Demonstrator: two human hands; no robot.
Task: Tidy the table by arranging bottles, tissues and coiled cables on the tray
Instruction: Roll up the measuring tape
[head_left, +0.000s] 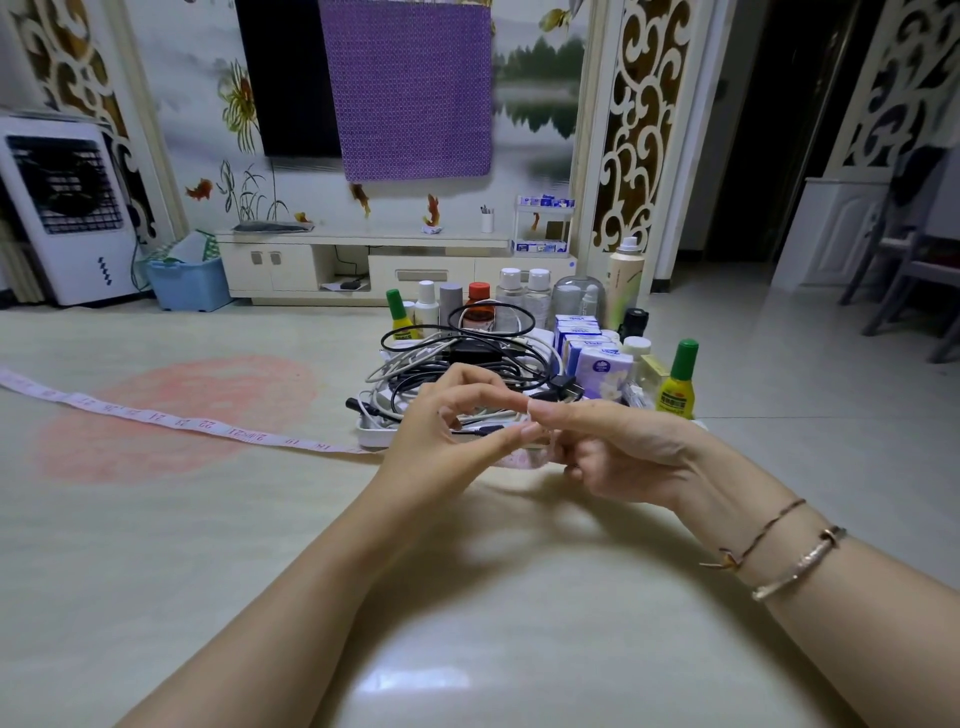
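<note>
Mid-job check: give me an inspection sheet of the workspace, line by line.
Surface: glossy pale table with a faded red patch.
Job's things: white tray at the far edge holds bottles at the back and tissue packs on the right.
Clutter: pink measuring tape stretched across the table to the left.
Grippers: left hand and right hand meet in front of the tray, both pinching the tape's end.
Cables: black and white cables piled on the tray, loosely coiled.
Surroundings: TV cabinet, air cooler, blue bin.
</note>
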